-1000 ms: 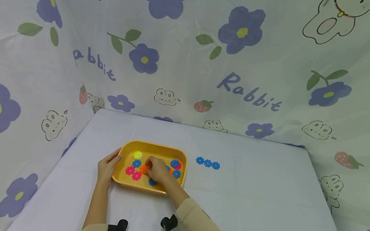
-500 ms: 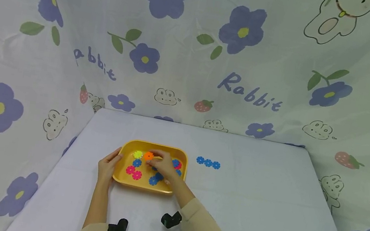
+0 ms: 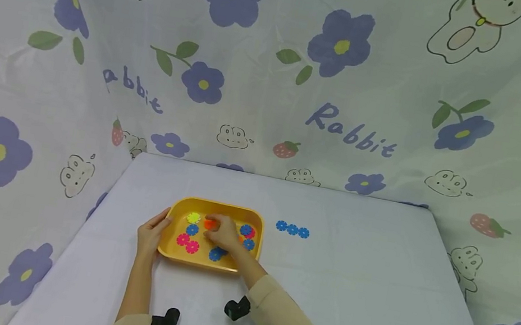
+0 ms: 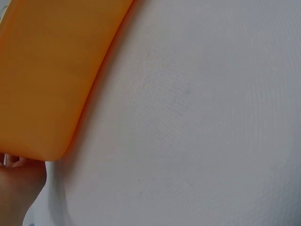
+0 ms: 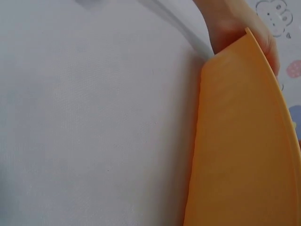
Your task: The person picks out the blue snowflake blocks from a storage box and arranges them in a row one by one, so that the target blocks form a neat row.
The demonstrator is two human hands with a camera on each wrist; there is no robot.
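Note:
My left hand (image 3: 150, 231) grips the left end of a yellow plastic tray (image 3: 220, 206), thumb at the rim and fingers along the outer wall. In the left wrist view, that hand (image 4: 21, 188) shows at the tray's corner. Over the middle of the tray, my right hand (image 3: 226, 234) has its index finger and thumb curled round an orange flower-shaped plastic disc (image 3: 211, 224), partly hidden by the fingers. Near it lie a yellow-green disc (image 3: 193, 218), a blue disc (image 3: 192, 229) and pink discs (image 3: 192, 246). More blue discs (image 3: 246, 229) lie on the tray's right side.
Right of the tray, three blue discs (image 3: 293, 229) lie in a row on the white-covered table (image 3: 347, 290). A patterned curtain (image 3: 262, 89) stands behind and beside the table. Black wrist-worn devices (image 3: 237, 308) show at both forearms.
My right hand has shifted toward the back of the tray, and the orange disc has moved back with it. The left hand and the tray stay where they were.

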